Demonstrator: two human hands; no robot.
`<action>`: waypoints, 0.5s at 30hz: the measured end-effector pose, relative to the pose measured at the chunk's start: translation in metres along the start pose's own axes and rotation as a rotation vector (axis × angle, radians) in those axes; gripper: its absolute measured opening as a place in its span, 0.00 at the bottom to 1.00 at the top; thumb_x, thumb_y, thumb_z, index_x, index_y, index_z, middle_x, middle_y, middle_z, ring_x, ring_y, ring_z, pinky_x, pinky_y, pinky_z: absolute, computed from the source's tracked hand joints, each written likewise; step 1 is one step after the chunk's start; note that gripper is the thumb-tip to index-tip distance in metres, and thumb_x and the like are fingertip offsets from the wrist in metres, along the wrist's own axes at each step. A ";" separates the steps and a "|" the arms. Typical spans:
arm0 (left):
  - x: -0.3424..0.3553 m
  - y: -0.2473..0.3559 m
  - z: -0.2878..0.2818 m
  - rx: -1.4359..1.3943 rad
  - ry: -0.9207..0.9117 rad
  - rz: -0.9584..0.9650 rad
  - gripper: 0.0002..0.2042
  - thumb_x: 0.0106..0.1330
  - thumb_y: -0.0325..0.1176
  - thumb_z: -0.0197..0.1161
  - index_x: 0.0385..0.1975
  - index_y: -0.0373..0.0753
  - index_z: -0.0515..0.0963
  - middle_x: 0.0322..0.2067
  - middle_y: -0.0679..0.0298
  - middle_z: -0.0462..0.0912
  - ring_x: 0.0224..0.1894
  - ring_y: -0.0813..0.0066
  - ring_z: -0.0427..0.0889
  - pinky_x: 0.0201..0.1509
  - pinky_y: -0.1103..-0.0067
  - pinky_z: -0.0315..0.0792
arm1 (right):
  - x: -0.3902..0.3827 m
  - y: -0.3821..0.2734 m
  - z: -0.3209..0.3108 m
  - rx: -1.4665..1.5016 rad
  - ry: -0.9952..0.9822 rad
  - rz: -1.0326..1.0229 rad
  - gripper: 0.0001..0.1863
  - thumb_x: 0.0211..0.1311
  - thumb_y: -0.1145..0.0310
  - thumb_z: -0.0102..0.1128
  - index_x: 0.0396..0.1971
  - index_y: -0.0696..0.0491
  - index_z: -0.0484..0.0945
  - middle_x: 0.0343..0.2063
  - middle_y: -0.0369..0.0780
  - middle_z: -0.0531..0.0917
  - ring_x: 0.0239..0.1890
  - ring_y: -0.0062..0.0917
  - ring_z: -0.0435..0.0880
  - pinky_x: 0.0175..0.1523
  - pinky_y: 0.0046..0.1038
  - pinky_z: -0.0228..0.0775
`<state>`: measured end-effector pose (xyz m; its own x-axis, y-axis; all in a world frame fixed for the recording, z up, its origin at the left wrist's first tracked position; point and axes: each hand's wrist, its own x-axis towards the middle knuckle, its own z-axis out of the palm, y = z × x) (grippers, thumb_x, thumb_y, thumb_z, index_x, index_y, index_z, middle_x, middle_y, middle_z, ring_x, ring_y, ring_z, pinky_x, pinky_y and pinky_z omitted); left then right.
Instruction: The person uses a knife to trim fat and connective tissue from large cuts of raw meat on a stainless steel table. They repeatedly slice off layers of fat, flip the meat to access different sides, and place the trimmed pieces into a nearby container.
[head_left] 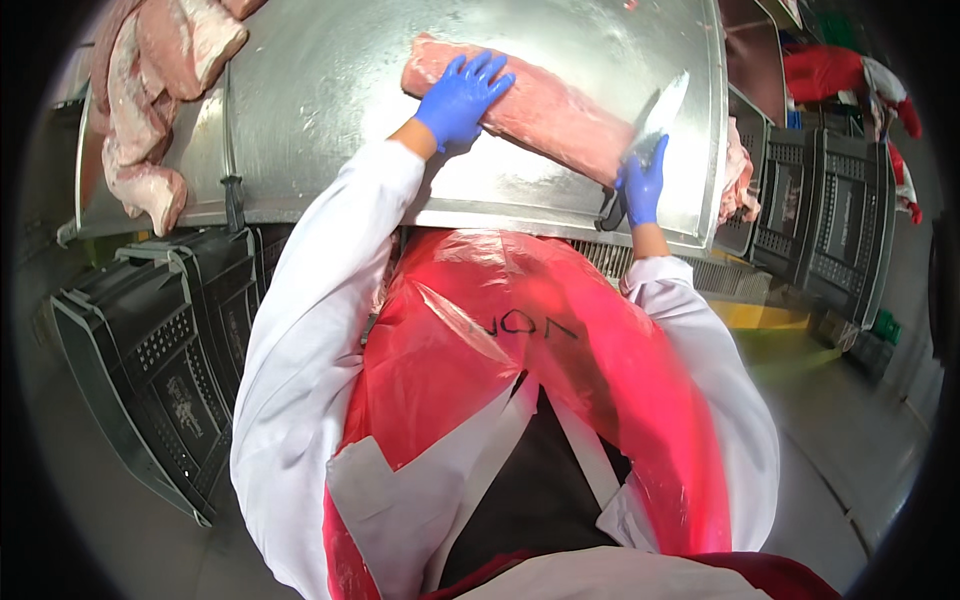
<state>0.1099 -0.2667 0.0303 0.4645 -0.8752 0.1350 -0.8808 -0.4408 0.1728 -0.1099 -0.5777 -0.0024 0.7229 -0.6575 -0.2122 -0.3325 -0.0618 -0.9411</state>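
Note:
A long pink piece of meat (545, 120) lies diagonally on the steel table (300, 100). Blue-gloved, my left hand (462, 100) rests over its upper left end with fingers spread. At the lower right end, my right hand (640, 180) is closed on a knife (664, 105) with its blade angled up to the right, beside the meat; whether the edge touches the meat I cannot tell. Part of the black handle sticks out below that hand.
Several meat pieces (160, 70) lie at the table's left. A black-handled tool (232, 190) lies near them. More meat (737, 185) sits at the right edge. Black crates (150, 360) stand low left, others (840, 230) at right. Red-and-white clothing of apparently another person (830, 75) shows upper right.

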 end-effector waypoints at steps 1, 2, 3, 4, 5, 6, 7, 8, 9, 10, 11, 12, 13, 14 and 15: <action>0.018 -0.002 0.004 0.085 -0.067 0.000 0.38 0.53 0.34 0.68 0.68 0.39 0.64 0.68 0.49 0.63 0.71 0.50 0.62 0.73 0.54 0.55 | 0.004 -0.006 0.004 -0.030 -0.003 -0.010 0.46 0.68 0.79 0.53 0.79 0.37 0.40 0.29 0.40 0.80 0.21 0.20 0.76 0.25 0.24 0.73; 0.033 -0.002 0.007 0.172 -0.133 -0.002 0.40 0.51 0.35 0.69 0.69 0.39 0.63 0.68 0.49 0.63 0.71 0.50 0.61 0.73 0.52 0.55 | 0.014 -0.008 0.007 -0.068 -0.007 -0.031 0.46 0.68 0.78 0.53 0.79 0.37 0.40 0.29 0.39 0.80 0.21 0.20 0.76 0.25 0.24 0.73; 0.040 0.000 0.013 0.150 -0.148 -0.017 0.46 0.44 0.39 0.73 0.69 0.39 0.62 0.65 0.49 0.67 0.70 0.50 0.64 0.73 0.50 0.53 | 0.025 -0.006 0.006 -0.110 -0.008 -0.042 0.46 0.68 0.78 0.53 0.79 0.36 0.41 0.29 0.39 0.80 0.22 0.20 0.77 0.26 0.24 0.73; 0.046 0.003 0.012 0.091 -0.190 -0.059 0.45 0.44 0.39 0.73 0.69 0.38 0.63 0.65 0.49 0.67 0.70 0.50 0.65 0.73 0.51 0.55 | 0.038 -0.001 0.006 -0.146 -0.005 -0.051 0.46 0.68 0.78 0.53 0.79 0.36 0.41 0.29 0.39 0.80 0.22 0.20 0.77 0.26 0.24 0.73; 0.058 0.003 0.004 0.040 -0.229 -0.093 0.45 0.45 0.39 0.72 0.68 0.37 0.63 0.65 0.48 0.68 0.69 0.50 0.66 0.72 0.53 0.57 | 0.057 0.005 0.005 -0.133 -0.011 -0.119 0.45 0.69 0.78 0.53 0.79 0.37 0.42 0.29 0.39 0.80 0.22 0.20 0.77 0.26 0.24 0.73; 0.066 0.006 -0.002 -0.022 -0.272 -0.138 0.45 0.45 0.39 0.72 0.68 0.36 0.63 0.65 0.48 0.68 0.69 0.50 0.66 0.72 0.54 0.58 | 0.073 0.011 -0.001 -0.131 -0.026 -0.181 0.44 0.69 0.78 0.53 0.79 0.38 0.43 0.29 0.39 0.80 0.22 0.19 0.77 0.26 0.24 0.74; 0.077 0.001 -0.003 -0.050 -0.277 -0.184 0.40 0.45 0.40 0.71 0.64 0.34 0.69 0.58 0.48 0.76 0.62 0.52 0.76 0.68 0.63 0.67 | 0.088 0.007 -0.003 -0.048 -0.039 -0.171 0.44 0.69 0.78 0.53 0.79 0.39 0.42 0.29 0.39 0.80 0.22 0.19 0.77 0.27 0.24 0.74; 0.082 -0.009 -0.003 -0.222 -0.310 -0.246 0.39 0.45 0.43 0.71 0.61 0.34 0.71 0.55 0.47 0.79 0.57 0.50 0.78 0.63 0.64 0.70 | 0.102 -0.005 -0.003 0.036 -0.063 -0.163 0.44 0.69 0.78 0.53 0.79 0.40 0.41 0.29 0.39 0.80 0.22 0.19 0.77 0.27 0.23 0.74; 0.081 -0.021 -0.002 -0.394 -0.342 -0.324 0.39 0.44 0.45 0.72 0.59 0.34 0.74 0.51 0.47 0.81 0.53 0.48 0.80 0.59 0.66 0.73 | 0.109 -0.014 -0.004 0.121 -0.099 -0.153 0.45 0.69 0.78 0.53 0.79 0.41 0.40 0.28 0.39 0.80 0.22 0.19 0.77 0.27 0.23 0.74; 0.083 -0.035 -0.002 -0.565 -0.362 -0.402 0.38 0.43 0.48 0.72 0.57 0.33 0.76 0.47 0.46 0.83 0.48 0.47 0.83 0.54 0.67 0.76 | 0.111 -0.021 -0.009 0.169 -0.103 -0.148 0.45 0.69 0.78 0.52 0.79 0.42 0.39 0.28 0.39 0.80 0.22 0.19 0.77 0.27 0.23 0.74; 0.083 -0.046 -0.001 -0.633 -0.322 -0.416 0.33 0.49 0.49 0.69 0.52 0.32 0.79 0.42 0.49 0.86 0.43 0.54 0.85 0.49 0.70 0.78 | 0.109 -0.027 -0.017 0.217 -0.108 -0.143 0.45 0.69 0.79 0.52 0.79 0.43 0.38 0.28 0.39 0.80 0.22 0.19 0.77 0.27 0.23 0.74; 0.082 -0.055 0.003 -0.742 -0.415 -0.524 0.32 0.51 0.50 0.68 0.52 0.32 0.79 0.42 0.51 0.86 0.43 0.57 0.85 0.49 0.70 0.77 | 0.108 -0.029 -0.027 0.263 -0.109 -0.142 0.46 0.70 0.79 0.52 0.79 0.44 0.36 0.27 0.39 0.79 0.21 0.20 0.77 0.27 0.23 0.74; 0.074 -0.064 0.004 -0.845 -0.500 -0.644 0.31 0.53 0.50 0.67 0.52 0.33 0.79 0.43 0.53 0.86 0.43 0.61 0.85 0.49 0.71 0.77 | 0.105 -0.026 -0.035 0.289 -0.123 -0.122 0.46 0.70 0.80 0.51 0.78 0.45 0.33 0.27 0.39 0.79 0.21 0.20 0.77 0.26 0.23 0.73; 0.068 -0.073 0.006 -0.949 -0.583 -0.766 0.30 0.55 0.50 0.66 0.52 0.33 0.80 0.43 0.55 0.86 0.43 0.65 0.84 0.49 0.71 0.77 | 0.101 -0.023 -0.044 0.269 -0.133 -0.095 0.46 0.70 0.81 0.50 0.79 0.45 0.34 0.27 0.39 0.78 0.21 0.20 0.76 0.26 0.22 0.73; 0.060 -0.061 0.003 -1.149 -0.598 -0.875 0.27 0.60 0.49 0.63 0.52 0.34 0.79 0.43 0.58 0.85 0.44 0.68 0.84 0.51 0.72 0.77 | 0.093 -0.016 -0.059 0.287 -0.137 -0.074 0.46 0.70 0.81 0.50 0.79 0.45 0.34 0.27 0.39 0.78 0.21 0.19 0.76 0.26 0.22 0.72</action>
<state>0.1916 -0.2930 0.0247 0.4272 -0.5097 -0.7468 0.3034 -0.6973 0.6494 -0.0731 -0.6822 0.0083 0.8202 -0.5506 -0.1555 -0.1059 0.1210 -0.9870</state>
